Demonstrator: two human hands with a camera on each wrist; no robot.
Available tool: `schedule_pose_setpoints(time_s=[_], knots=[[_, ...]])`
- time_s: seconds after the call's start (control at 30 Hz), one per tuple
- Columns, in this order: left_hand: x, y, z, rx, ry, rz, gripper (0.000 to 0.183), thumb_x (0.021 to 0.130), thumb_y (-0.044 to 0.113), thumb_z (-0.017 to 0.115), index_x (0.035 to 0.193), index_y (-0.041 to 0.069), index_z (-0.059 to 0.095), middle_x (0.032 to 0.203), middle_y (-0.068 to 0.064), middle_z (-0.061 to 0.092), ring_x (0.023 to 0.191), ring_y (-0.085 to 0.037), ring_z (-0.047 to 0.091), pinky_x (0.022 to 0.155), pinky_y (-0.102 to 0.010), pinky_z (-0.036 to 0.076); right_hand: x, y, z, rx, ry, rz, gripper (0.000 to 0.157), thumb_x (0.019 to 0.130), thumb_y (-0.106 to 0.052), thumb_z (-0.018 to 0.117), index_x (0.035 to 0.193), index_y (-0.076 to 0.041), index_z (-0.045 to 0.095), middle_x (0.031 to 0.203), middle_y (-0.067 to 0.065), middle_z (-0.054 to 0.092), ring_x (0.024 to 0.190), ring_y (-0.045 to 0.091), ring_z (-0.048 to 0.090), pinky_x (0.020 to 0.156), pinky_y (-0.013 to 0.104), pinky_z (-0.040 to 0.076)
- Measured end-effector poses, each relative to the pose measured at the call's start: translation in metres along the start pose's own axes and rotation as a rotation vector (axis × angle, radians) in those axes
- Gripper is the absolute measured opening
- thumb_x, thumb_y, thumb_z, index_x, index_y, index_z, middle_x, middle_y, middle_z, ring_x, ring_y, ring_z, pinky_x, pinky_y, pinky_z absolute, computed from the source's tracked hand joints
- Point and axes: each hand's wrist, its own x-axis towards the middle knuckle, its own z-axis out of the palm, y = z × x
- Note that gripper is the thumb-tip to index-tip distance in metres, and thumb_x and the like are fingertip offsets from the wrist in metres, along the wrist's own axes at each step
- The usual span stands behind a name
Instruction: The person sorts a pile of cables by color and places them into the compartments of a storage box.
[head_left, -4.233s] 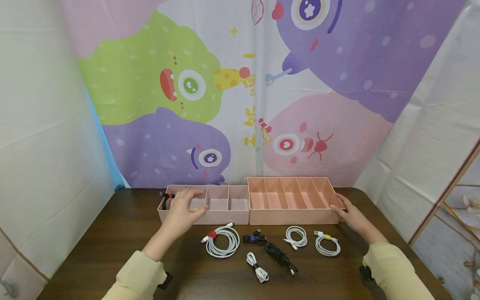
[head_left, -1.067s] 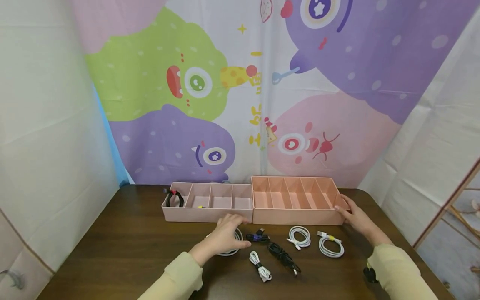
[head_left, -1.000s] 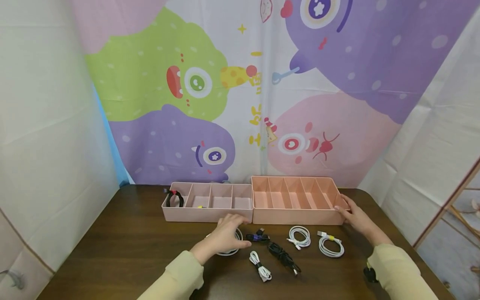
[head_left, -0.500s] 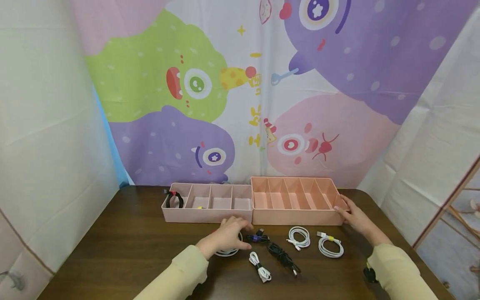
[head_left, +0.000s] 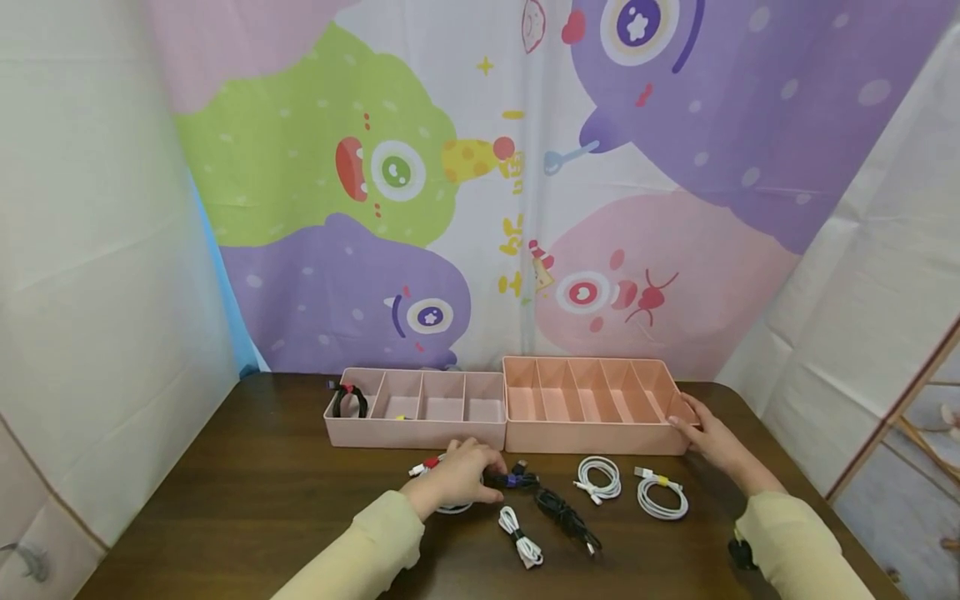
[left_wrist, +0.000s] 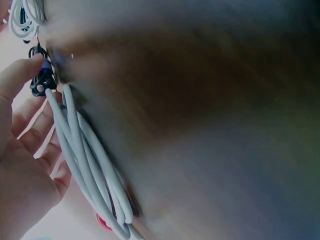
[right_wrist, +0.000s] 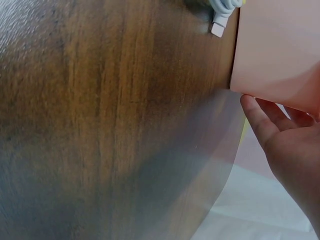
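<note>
My left hand (head_left: pixel 461 475) is low over the table, thumb and fingers apart around the left end of a black cable (head_left: pixel 519 480) bundled with a purple tie. Beneath this hand lies a coiled white cable (left_wrist: pixel 90 155) with a red tie, partly hidden in the head view. In the left wrist view the thumb overlaps the black cable. My right hand (head_left: pixel 712 437) rests against the right end of a peach divided box (head_left: pixel 596 438), thumb at its front corner and fingers along the end wall.
A pale mauve divided box (head_left: pixel 416 433) stands left of the peach one, with a red-tied black cable (head_left: pixel 351 402) in its leftmost compartment. Before them lie a white bundle (head_left: pixel 521 537), a long black cable (head_left: pixel 566 518) and two white coils (head_left: pixel 599 481). A printed curtain (head_left: pixel 487 208) hangs behind.
My left hand has come from over the mauve box down to the table, then slid slightly right to the purple-tied cable. The right hand has stayed on the peach box's end.
</note>
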Motion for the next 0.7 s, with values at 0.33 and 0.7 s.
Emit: schedule_pose_setpoints(time_s=[0.33, 0.7], knots=[[0.0009, 0.0013, 0.0029, 0.032, 0.042, -0.008, 0.015, 0.077, 0.027, 0.076, 0.079, 0.018, 0.064, 0.079, 0.007, 0.059, 0.086, -0.012, 0.046, 0.075, -0.033, 0.027, 0.0014, 0.0024, 0.0008, 0.015, -0.002, -0.003, 0.073, 0.100, -0.031, 0.046, 0.147, 0.007, 0.005, 0.137, 0.041, 0.027, 0.117, 0.051, 0.045, 0.089, 0.052, 0.047], [-0.0005, 0.0011, 0.0035, 0.016, 0.068, -0.002, 0.014, 0.078, 0.026, 0.075, 0.079, 0.018, 0.064, 0.079, 0.008, 0.059, 0.085, -0.012, 0.046, 0.076, -0.033, 0.028, 0.0015, 0.0033, 0.0012, 0.020, -0.003, 0.001, 0.075, 0.099, -0.035, 0.045, 0.148, 0.005, 0.004, 0.140, 0.041, 0.024, 0.121, 0.052, 0.041, 0.091, 0.054, 0.045]])
